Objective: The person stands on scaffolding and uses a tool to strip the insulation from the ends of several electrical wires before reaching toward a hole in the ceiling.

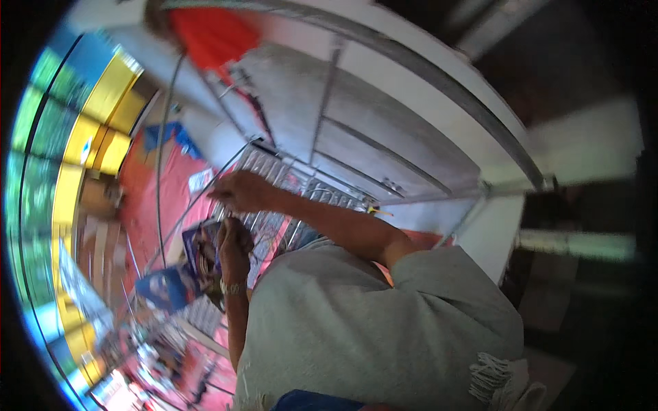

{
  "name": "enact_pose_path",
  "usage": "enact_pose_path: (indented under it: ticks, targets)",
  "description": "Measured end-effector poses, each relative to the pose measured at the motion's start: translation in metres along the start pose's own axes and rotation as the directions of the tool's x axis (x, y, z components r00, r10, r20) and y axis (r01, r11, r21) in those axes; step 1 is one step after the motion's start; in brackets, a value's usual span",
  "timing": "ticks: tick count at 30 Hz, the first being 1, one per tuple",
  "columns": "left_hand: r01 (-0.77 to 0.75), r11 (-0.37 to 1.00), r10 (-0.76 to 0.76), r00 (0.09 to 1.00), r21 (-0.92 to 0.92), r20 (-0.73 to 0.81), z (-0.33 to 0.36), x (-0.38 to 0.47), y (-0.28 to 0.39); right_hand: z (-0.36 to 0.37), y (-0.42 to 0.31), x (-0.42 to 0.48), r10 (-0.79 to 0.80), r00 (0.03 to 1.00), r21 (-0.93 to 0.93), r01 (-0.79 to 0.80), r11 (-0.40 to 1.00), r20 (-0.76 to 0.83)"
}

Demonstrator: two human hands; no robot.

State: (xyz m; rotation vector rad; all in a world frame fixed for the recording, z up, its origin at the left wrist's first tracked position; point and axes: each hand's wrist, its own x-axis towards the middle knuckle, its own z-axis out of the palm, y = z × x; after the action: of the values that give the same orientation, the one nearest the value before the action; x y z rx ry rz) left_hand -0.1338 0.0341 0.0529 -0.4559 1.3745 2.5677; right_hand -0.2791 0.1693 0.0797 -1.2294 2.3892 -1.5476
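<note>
My right hand (pixel 241 192) reaches out over a ribbed grey metal surface (pixel 264 167). Its fingers are bent and blurred, and I cannot make out anything between them. Just below it, my left hand (pixel 234 239) is curled like a fist, with a metal-banded watch or bracelet (pixel 234 288) at the wrist. Whether something thin is inside the left fist is hidden. Right beside the left hand is a dark purple-blue printed box or packet (pixel 198 249). A white printed packet (pixel 200 180) lies on the red floor covering (pixel 154 190) beyond the right hand.
Thin rods or cables (pixel 163 133) cross in front of my hands. A grey panel with metal bars (pixel 390 123) rises at the right, and a red cloth (pixel 213 36) hangs above. Blue bag-like material (pixel 167 287), cardboard (pixel 100 251) and jumbled items (pixel 154 344) lie leftward, near a yellow frame (pixel 67 200).
</note>
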Motion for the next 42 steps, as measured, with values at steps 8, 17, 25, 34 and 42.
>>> enact_pose_path:
  ticks: [8, 17, 25, 34, 42]
  targets:
    - [0.120, 0.989, -0.126, 0.990, 0.083, 0.070, 0.036, 0.029, -0.019, -0.015, 0.014, -0.067, 0.174, 0.926, 0.013, -0.180, 0.984, -0.334]
    - [0.116, 0.911, -0.279, 0.880, 0.396, 0.385, 0.081, 0.040, -0.039, -0.061, -0.015, -0.148, 0.581, 0.715, 0.446, -0.406, 0.798, -0.389]
    - [0.138, 0.842, -0.425, 0.766, 0.522, 0.482, 0.111, 0.018, -0.074, -0.055, -0.026, -0.219, 0.707, 0.566, 0.776, -0.176, 0.605, -0.423]
    - [-0.482, 0.611, -0.115, 0.731, 0.628, 0.673, 0.143, 0.013, -0.117, -0.057, -0.020, -0.257, 0.750, 0.332, 0.707, -0.263, 0.656, -0.572]
    - [0.018, 0.720, -0.461, 0.759, 0.694, 0.459, 0.169, 0.035, -0.122, -0.081, 0.006, -0.272, 0.561, 0.398, 0.394, -0.428, 0.813, -0.726]
